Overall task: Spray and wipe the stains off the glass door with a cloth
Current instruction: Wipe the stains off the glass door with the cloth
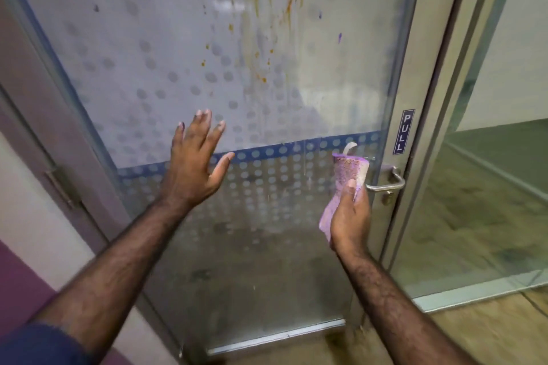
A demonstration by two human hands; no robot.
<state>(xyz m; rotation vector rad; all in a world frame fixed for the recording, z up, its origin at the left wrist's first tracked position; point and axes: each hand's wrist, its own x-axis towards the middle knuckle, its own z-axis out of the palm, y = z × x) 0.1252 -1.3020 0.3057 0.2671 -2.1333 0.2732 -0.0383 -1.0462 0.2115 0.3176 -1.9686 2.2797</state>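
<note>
The glass door point(148, 53) fills the view, frosted with grey dots and a blue band across its middle. Brown streaks and drips point(271, 3) run down its upper middle, and a few purple spots point(339, 37) sit to their right. My left hand point(195, 163) is open with fingers spread, held up against or just in front of the glass near the blue band. My right hand point(350, 216) grips a folded purple cloth point(350, 175), stained and speckled, just left of the door handle. No spray bottle is in view.
A metal lever handle point(388, 184) and a PULL sign point(404, 132) sit on the door's right frame point(415, 68). A fixed glass panel point(489, 172) stands to the right. A hinge point(60, 184) and a purple wall point(20, 275) lie to the left. Wooden floor point(489, 332) is below.
</note>
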